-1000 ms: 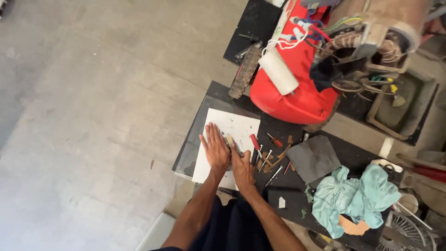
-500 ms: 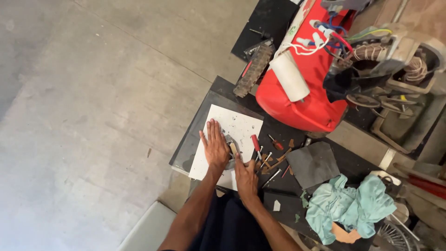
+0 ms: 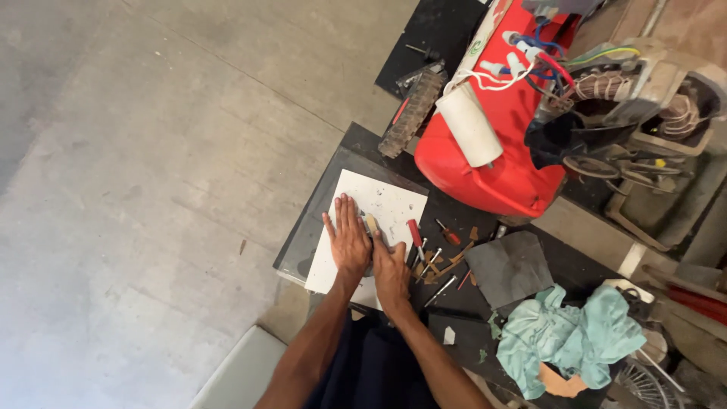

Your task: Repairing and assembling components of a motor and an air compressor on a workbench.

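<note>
Both hands flat, fingers open, left hand (image 3: 349,241), right hand (image 3: 391,270), on white sheet (image 3: 394,206), small item beneath mostly hidden

White paper sheet (image 3: 394,208) lies flat on dark tabletop, w/ both hands pressing it.

**The person's arms, hands and clothing**

Two bare forearms come into the picture from the bottom edge. No sleeves cover them as far as they can be seen. The left hand (image 3: 350,241) and the right hand (image 3: 391,270) are also bare: no gloves, and no ring, watch or wristband can be made out at this size. Between the forearms, low in the picture, there is dark navy clothing (image 3: 371,363), plain, with no pattern or marking visible. Whether it is a shirt or trousers cannot be told.
</note>
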